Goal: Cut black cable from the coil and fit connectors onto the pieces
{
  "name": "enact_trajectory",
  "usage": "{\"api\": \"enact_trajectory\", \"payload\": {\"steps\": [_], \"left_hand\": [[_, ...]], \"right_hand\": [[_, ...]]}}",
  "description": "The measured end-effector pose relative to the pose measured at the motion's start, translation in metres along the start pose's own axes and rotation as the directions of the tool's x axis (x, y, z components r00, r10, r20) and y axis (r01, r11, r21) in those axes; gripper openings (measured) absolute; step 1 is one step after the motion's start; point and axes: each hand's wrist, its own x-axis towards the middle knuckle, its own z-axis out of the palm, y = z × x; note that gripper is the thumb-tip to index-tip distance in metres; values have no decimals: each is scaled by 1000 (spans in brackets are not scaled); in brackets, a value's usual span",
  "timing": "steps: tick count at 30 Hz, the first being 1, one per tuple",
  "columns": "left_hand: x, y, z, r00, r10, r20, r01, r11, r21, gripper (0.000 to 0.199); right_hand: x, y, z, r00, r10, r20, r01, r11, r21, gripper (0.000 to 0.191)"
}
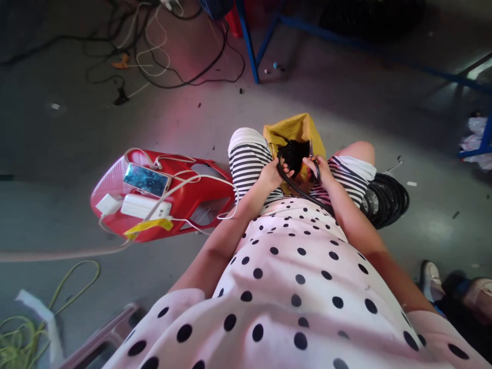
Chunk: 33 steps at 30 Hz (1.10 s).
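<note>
While both hands [295,171] grip it, black cable [294,154] sits between.

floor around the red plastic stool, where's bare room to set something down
Bare grey concrete floor lies between the red plastic stool and the tangled cables beyond. The stool top is crowded with a smartphone and white charger block; black coiled rings fill the right.

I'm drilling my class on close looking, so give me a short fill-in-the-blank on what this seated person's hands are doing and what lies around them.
1. Both the left hand and the right hand grip a black ____ over the lap.
2. Between the knees sits an open bag coloured ____.
3. The smartphone lies on a ____ plastic stool.
4. The coil of black rings rests on the floor at the person's ____ side.

Missing words: cable; yellow; red; right
</note>
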Motion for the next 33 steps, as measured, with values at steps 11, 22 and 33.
{"api": "enact_trajectory", "payload": {"steps": [11,22,33], "left_hand": [[-14,-11,13,969,248,-4,-244,954,177,27],[-20,-10,19,927,352,130,-368,787,495,26],[-10,-11,12,913,361,192,-405,734,545,29]], "right_hand": [[-17,-13,-4,956,31,293,15,988,-152,73],[-33,-25,8,964,-54,260,122,959,-255,63],[-32,-24,10,973,-16,228,68,972,-224,60]]}}
